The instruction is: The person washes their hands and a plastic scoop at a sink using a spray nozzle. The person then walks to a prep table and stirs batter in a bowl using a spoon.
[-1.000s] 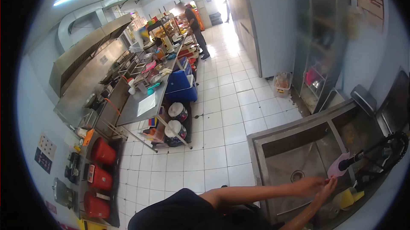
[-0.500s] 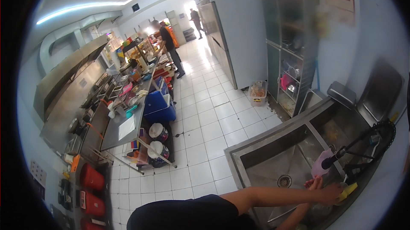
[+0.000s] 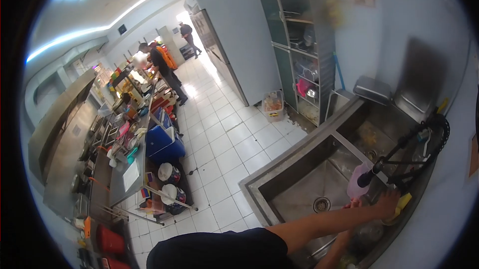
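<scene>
My left hand reaches across the sink to the faucet side, fingers apart, beside a yellow object at the sink's right edge. Under the black faucet head is a pink item, perhaps a cup or a piece of plastic. The fingertips of my right hand show just at its lower end; the rest of that hand is hidden behind my left forearm, so its grip is unclear. Clear containers lie below my left hand.
The left basin has a drain; the right basin holds yellowish residue. Metal pans stand behind. A shelf cabinet and a tub are beyond. Left are a worktable, blue cooler and people.
My left hand has left my right hand and moved right to the yellow object. My right hand stays by the pink item. The view has turned towards the sink.
</scene>
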Available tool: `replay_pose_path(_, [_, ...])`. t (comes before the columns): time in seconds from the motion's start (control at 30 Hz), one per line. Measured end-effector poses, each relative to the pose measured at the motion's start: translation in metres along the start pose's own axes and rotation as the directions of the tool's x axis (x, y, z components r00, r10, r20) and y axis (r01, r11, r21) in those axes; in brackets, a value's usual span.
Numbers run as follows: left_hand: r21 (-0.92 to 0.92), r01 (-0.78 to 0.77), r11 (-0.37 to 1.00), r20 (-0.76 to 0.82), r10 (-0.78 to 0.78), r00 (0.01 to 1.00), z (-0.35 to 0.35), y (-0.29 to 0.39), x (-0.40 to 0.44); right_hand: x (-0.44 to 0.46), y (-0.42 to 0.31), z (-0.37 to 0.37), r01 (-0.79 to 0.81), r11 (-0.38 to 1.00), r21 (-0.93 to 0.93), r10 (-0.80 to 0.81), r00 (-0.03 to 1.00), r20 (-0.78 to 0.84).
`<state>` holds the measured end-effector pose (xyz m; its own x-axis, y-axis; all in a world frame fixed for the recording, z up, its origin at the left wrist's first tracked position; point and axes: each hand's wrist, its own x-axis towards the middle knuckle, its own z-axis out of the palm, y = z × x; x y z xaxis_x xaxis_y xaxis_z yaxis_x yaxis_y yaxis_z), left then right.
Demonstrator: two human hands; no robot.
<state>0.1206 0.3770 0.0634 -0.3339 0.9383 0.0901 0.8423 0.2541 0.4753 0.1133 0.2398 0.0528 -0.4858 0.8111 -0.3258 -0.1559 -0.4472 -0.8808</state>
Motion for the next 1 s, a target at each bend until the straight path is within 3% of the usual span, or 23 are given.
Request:
replay_pose_path(0.13, [0.134, 0.037, 0.990, -0.049, -0.030, 0.998, 0.013, 0.003, 0.009, 0.003, 0.007, -0.013, 0.031, 0.999, 0.006, -0.031, 1.000, 0.000])
replay_pose_path(0.2, [0.123, 0.029, 0.992, 0.000, -0.029, 1.000, 0.003, 0.001, 0.013, 0.004, 0.018, -0.022, 0.082, 0.997, 0.015, -0.082, 0.996, 0.020])
replay_pose_path(0.27, [0.135, -0.007, 0.991, -0.153, 0.028, 0.988, 0.022, -0.012, 0.017, 0.002, 0.031, -0.028, 0.184, 0.982, -0.036, -0.183, 0.983, 0.034])
replay_pose_path(0.3, [0.212, -0.002, 0.977, -0.119, 0.028, 0.992, 0.003, -0.006, 0.010, 0.003, 0.039, -0.027, 0.270, 0.958, -0.093, -0.266, 0.963, 0.050])
replay_pose_path(0.33, [0.278, -0.010, 0.961, -0.189, 0.065, 0.980, 0.009, -0.008, 0.012, 0.006, 0.044, -0.022, 0.311, 0.945, -0.097, -0.306, 0.950, 0.064])
replay_pose_path(0.37, [0.203, 0.000, 0.979, -0.060, 0.013, 0.998, -0.006, -0.004, 0.014, 0.010, 0.052, -0.016, 0.373, 0.921, -0.115, -0.366, 0.927, 0.077])
replay_pose_path(0.4, [0.186, -0.012, 0.983, -0.033, 0.018, 0.999, -0.004, -0.007, 0.007, 0.001, 0.033, -0.008, 0.070, 0.970, 0.234, -0.097, 0.989, 0.109])
replay_pose_path(0.43, [0.175, -0.019, 0.984, -0.031, 0.025, 0.999, -0.004, -0.005, 0.013, 0.009, 0.050, -0.010, 0.237, 0.969, 0.073, -0.241, 0.969, 0.058])
replay_pose_path(0.5, [0.159, 0.011, 0.987, 0.012, -0.013, 1.000, -0.007, -0.001, 0.010, 0.019, 0.064, -0.013, 0.293, 0.955, -0.047, -0.291, 0.956, 0.039])
replay_pose_path(0.6, [0.167, 0.052, 0.985, 0.090, -0.068, 0.994, -0.005, 0.010, 0.013, 0.019, 0.059, -0.010, 0.118, 0.991, 0.068, -0.123, 0.990, 0.063])
replay_pose_path(0.77, [0.037, 0.115, 0.993, 0.044, -0.116, 0.992, -0.005, -0.003, 0.034, 0.013, 0.048, -0.006, 0.166, 0.967, 0.191, -0.186, 0.978, 0.092])
replay_pose_path(0.9, [-0.040, 0.254, 0.966, 0.073, -0.251, 0.965, -0.004, -0.016, 0.054, 0.000, 0.042, -0.009, 0.083, 0.989, 0.124, -0.087, 0.996, 0.025])
replay_pose_path(1.0, [-0.104, 0.253, 0.962, 0.033, -0.251, 0.967, -0.004, -0.018, 0.055, 0.005, 0.044, -0.015, 0.134, 0.991, -0.001, -0.134, 0.990, 0.048])
